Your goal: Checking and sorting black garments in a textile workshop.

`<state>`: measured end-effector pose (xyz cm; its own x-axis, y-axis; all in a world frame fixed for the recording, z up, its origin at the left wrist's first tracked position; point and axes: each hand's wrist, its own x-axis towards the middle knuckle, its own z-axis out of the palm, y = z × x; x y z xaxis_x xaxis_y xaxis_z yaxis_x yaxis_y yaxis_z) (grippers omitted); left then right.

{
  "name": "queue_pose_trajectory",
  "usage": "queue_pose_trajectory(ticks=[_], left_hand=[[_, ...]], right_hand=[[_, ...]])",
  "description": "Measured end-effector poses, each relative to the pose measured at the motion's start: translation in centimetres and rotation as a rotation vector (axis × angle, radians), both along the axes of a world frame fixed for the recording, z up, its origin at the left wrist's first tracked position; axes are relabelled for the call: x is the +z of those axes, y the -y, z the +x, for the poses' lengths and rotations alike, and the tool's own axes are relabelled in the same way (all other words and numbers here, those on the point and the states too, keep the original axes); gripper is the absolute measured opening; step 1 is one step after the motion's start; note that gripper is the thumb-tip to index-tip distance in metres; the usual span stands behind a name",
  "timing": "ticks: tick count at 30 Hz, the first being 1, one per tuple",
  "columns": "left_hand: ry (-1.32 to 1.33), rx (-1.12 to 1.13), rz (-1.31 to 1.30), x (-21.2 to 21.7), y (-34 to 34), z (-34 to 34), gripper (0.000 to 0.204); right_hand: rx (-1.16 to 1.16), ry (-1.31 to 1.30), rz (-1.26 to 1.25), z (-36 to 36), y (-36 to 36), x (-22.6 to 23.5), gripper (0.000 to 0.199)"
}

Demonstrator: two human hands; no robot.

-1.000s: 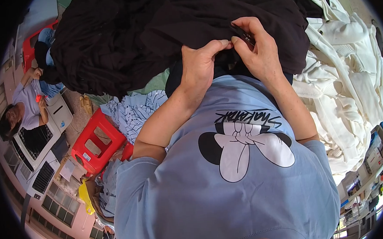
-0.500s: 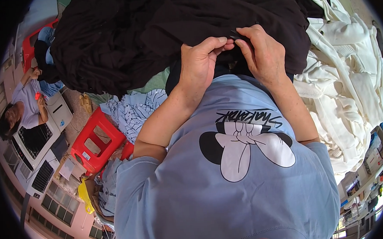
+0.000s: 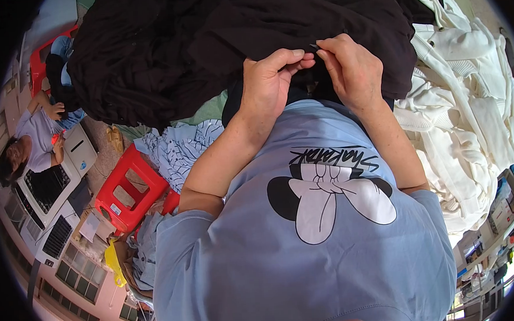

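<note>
A large heap of black cloth (image 3: 141,62) lies in front of me, with a fold of it reaching up to my fingers. My left hand (image 3: 266,84) is closed, thumb pressed against the forefinger on the black cloth. Close beside it, my right hand (image 3: 354,71) pinches the cloth between thumb and forefinger. A small dark pointed tip (image 3: 314,47) shows between the two sets of fingertips; whether it is a cloth edge or a separate piece is too small to tell.
White knit garments (image 3: 452,115) are piled at the right. Blue patterned cloth (image 3: 181,147) and a red plastic stool (image 3: 132,189) stand at the left. Farther left, a person (image 3: 32,140) in a pale top sits by a white machine (image 3: 52,186) holding something red.
My right thumb and forefinger have shifted slightly at the cloth, while my left hand stays nearly still. The other person's raised hand has moved downward and to the right.
</note>
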<state>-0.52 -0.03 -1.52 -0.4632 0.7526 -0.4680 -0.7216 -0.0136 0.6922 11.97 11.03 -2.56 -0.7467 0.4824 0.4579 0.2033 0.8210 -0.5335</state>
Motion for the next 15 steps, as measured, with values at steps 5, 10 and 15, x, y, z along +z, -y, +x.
queue_pose_trajectory(ticks=[5,10,15], left_hand=[[0.044,0.012,0.014,-0.17,-0.11,-0.05,0.013],[0.048,0.014,0.011,-0.35,-0.20,-0.22,0.013],[0.029,0.006,0.021,-0.14,0.06,-0.26,0.014]], right_hand=[[-0.043,-0.050,-0.361,0.41,-0.07,-0.13,0.013],[0.014,0.030,-0.227,0.30,-0.14,0.24,0.014],[-0.043,-0.029,-0.332,-0.32,-0.10,0.25,0.018]])
